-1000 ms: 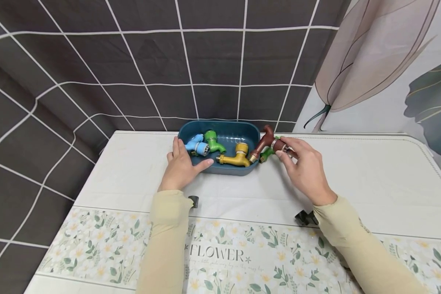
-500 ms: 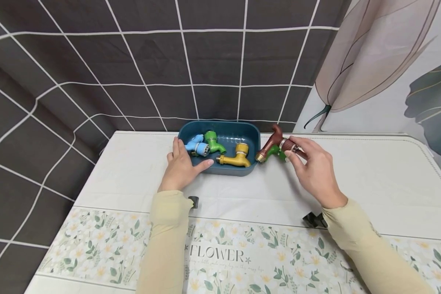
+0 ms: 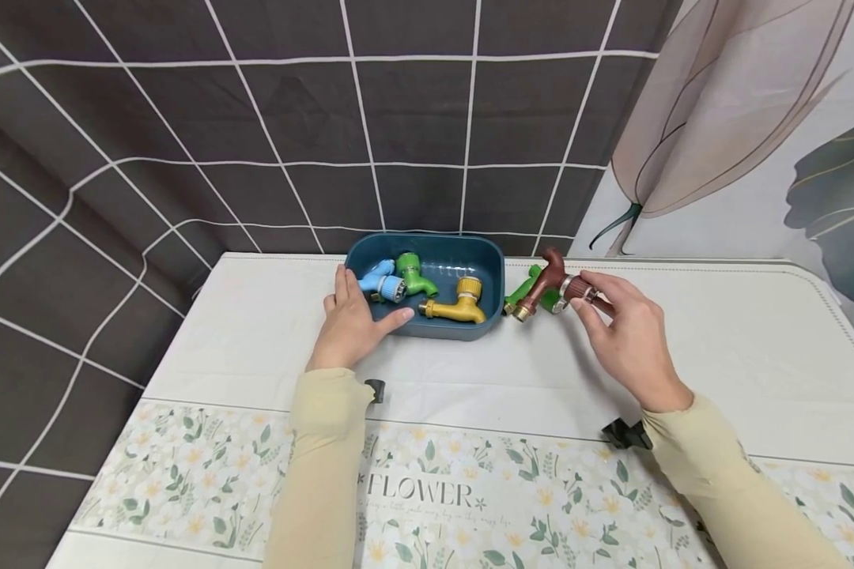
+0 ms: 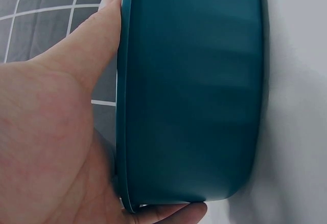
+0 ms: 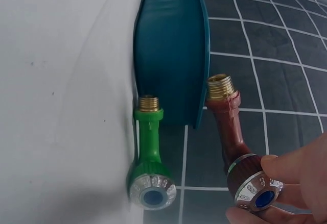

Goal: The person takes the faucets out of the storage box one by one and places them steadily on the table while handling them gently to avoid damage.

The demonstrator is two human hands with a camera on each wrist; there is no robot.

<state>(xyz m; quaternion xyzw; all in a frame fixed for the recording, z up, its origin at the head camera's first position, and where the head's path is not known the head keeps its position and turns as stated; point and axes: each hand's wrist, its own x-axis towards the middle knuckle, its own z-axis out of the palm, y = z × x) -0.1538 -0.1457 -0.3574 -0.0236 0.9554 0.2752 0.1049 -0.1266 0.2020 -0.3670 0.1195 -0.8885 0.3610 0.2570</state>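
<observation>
My right hand [image 3: 629,340] pinches a reddish-brown tap [image 3: 546,283] by its ribbed knob, raised above the table right of a dark teal plastic bin [image 3: 441,330]. In the right wrist view its brass threaded end [image 5: 221,87] points toward the bin. A green tap [image 5: 149,145] lies on the table just outside the bin's right end, partly covered by the brown one in the head view. My left hand [image 3: 349,324] rests against the bin's front left corner, fingers straight along the end, thumb at the front rim. Inside lie a blue tap [image 3: 380,278], another green tap [image 3: 414,276] and a yellow tap [image 3: 462,304].
The bin stands at the table's back edge, close to a dark curtain [image 3: 420,111] with white grid lines. A white cloth with a flowered band [image 3: 441,521] covers the table [image 3: 740,356]. Black straps [image 3: 625,435] show at the wrists.
My right hand has moved to the right with the brown tap, from over the bin's right rim to beyond it, uncovering more of the green tap. My left hand has stayed in place.
</observation>
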